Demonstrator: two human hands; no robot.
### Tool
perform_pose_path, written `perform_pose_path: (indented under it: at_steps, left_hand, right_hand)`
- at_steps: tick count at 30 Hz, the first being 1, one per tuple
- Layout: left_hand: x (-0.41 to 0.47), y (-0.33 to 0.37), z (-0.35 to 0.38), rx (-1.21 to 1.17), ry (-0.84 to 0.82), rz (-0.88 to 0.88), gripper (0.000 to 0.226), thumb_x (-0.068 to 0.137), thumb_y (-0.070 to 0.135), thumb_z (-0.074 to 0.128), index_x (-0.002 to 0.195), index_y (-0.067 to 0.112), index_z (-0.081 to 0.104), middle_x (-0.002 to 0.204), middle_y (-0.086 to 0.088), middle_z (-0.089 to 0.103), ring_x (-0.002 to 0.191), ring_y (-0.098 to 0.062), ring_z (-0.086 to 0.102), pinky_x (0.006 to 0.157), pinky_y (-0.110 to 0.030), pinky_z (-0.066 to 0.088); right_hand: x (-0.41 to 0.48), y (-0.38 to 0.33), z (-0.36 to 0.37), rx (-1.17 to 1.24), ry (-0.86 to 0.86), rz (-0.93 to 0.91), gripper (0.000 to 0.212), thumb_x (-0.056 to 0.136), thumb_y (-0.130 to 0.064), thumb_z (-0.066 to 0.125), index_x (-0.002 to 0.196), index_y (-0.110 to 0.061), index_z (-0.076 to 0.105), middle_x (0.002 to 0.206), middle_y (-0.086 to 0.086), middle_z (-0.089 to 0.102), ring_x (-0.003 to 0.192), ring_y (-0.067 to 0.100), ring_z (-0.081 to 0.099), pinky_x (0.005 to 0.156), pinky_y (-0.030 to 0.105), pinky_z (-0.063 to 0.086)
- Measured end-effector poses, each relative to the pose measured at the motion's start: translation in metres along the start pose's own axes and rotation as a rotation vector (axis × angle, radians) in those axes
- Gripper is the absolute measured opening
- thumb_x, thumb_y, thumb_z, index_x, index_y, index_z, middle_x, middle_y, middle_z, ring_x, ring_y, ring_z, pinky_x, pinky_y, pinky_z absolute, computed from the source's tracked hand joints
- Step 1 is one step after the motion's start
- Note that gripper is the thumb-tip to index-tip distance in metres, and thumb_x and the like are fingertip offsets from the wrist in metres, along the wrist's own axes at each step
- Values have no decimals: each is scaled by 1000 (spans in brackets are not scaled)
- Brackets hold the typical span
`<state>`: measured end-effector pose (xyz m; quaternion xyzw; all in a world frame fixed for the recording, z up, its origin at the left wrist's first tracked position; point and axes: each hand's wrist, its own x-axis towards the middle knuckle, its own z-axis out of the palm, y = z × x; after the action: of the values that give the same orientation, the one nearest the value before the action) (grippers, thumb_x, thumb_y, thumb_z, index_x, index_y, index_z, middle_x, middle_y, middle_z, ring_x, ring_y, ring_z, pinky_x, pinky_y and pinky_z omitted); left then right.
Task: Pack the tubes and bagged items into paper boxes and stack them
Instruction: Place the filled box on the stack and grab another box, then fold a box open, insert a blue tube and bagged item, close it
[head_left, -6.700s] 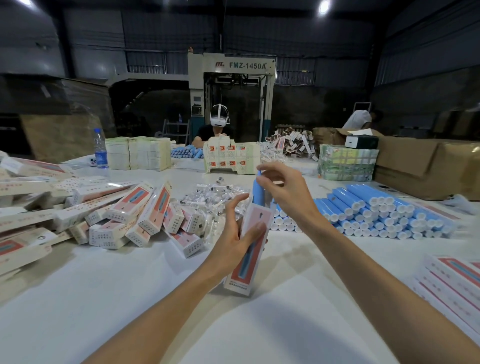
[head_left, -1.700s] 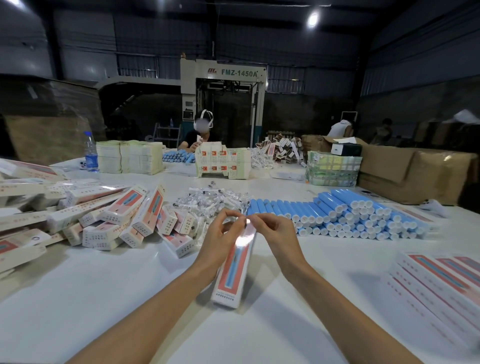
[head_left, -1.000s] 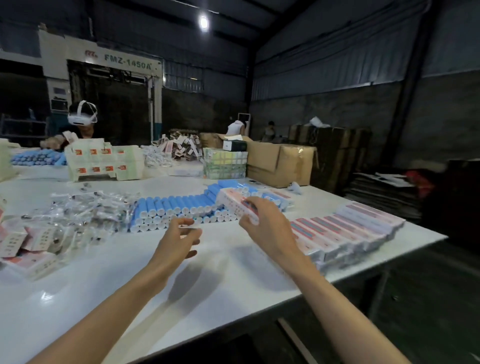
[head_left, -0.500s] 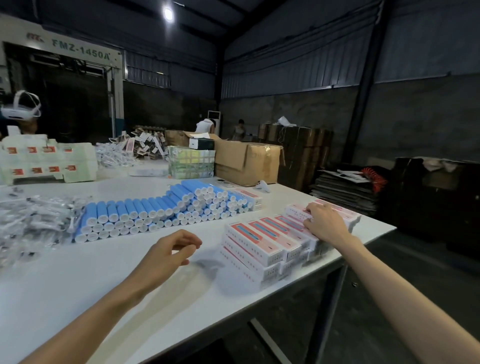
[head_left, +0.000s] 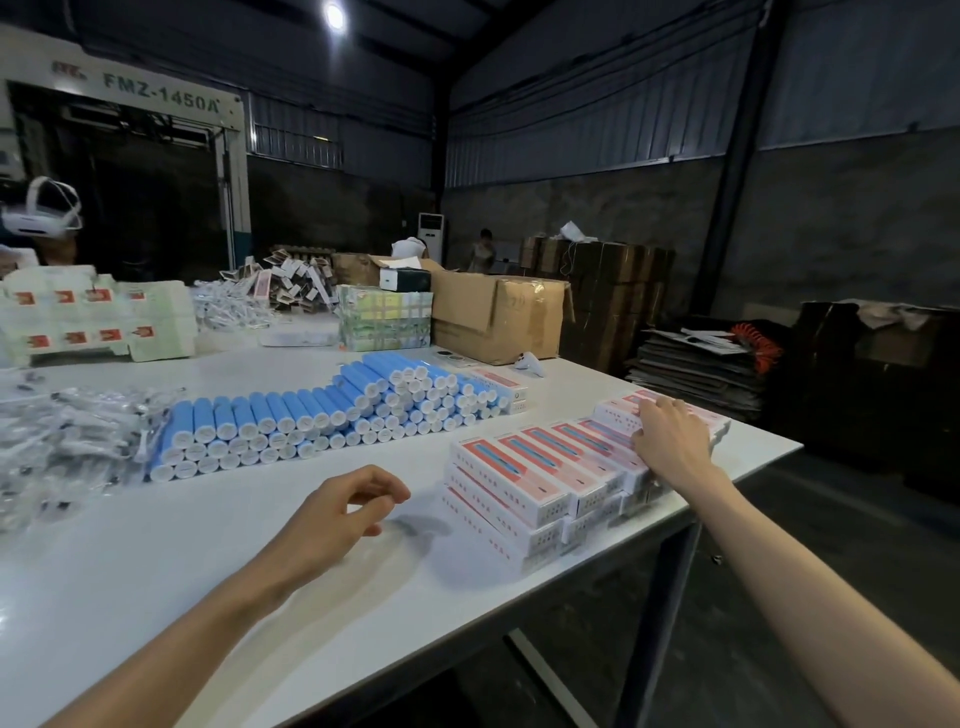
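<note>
**Bare Forearms, Nothing Worn**

Both of the person's forearms are bare along their whole visible length, with no sleeve edge showing. The left hand (head_left: 340, 512) and right hand (head_left: 670, 441) are ungloved, slim-fingered, with short nails. Wrists and fingers carry nothing.

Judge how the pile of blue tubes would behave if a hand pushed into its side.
The blue tubes are round and lie loosely stacked on the smooth white table, so they would probably roll and spill. They look like rigid cylinders with white caps, unlikely to bend.
</note>
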<state>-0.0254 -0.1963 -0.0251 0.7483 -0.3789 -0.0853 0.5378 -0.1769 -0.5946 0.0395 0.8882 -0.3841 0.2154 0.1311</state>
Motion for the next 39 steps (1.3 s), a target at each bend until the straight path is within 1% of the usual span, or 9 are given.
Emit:
perform_pose_path:
  at_steps: [4,8,13,20,25,29,33,37,39]
  left_hand:
    - [-3,-2,-8,28,-29,-27,21,107,16,63,103,31,77,111,13,77,101,-6,71,85,-29,61]
    - [-10,-2,-25,156,26,-54,17,106,19,63,104,32,74,103,9,78,88,-6,72,73,-20,53]
    - [-39,0,-66,309,122,-121,17,105,18,62,106,32,72,99,10,77,80,4,68,63,-9,46]
    - [-122,-18,-148,669,371,-340,14,104,27,60,112,35,68,100,14,70,93,-14,66,87,-36,55]
    - [-195,-31,-212,961,585,-444,16,104,35,58,120,37,59,110,19,59,105,-13,62,75,-34,45]
    - [-256,-28,-279,1309,786,-664,31,104,30,56,134,20,56,133,-3,62,121,-29,57,88,-43,51]
    - [-307,-20,-322,1578,891,-955,37,101,19,59,135,6,53,132,-17,58,118,-37,55,93,-45,48]
    - [-300,-21,-339,1424,837,-723,27,105,25,58,130,14,60,126,-10,64,111,-31,58,85,-40,46]
    - [-268,-24,-336,1273,795,-589,36,107,32,58,142,24,57,132,-7,65,116,-29,62,86,-42,51]
  right_hand:
    - [-5,-23,-12,69,138,-31,29,104,-19,54,130,-9,59,132,12,62,122,30,56,101,40,47]
    - [-17,-108,-44,542,268,-156,16,103,-21,61,115,-16,70,112,3,69,98,18,62,82,32,52]
    - [-65,-257,-82,1005,176,-484,19,98,-10,56,88,-7,72,80,4,71,74,22,63,71,41,56]
    - [-174,-438,-103,1578,-284,-675,19,97,-9,58,92,-16,75,75,-5,72,75,11,69,68,22,51]
    - [-230,-494,-74,1558,-460,-742,19,98,-5,58,94,-16,73,82,-3,70,77,15,64,68,24,46]
    - [-227,-501,-54,1560,-580,-719,26,100,-7,58,89,-25,74,78,-2,70,72,19,65,64,30,47]
    - [-226,-503,-49,1604,-603,-670,29,99,-7,57,87,-27,74,68,-8,68,64,6,62,62,30,47]
    - [-231,-505,-55,1614,-612,-696,29,98,-6,57,87,-28,73,69,-12,68,64,4,62,63,30,47]
    - [-231,-506,-56,1617,-619,-705,29,98,-6,57,87,-27,73,70,-7,68,66,9,62,64,31,48]
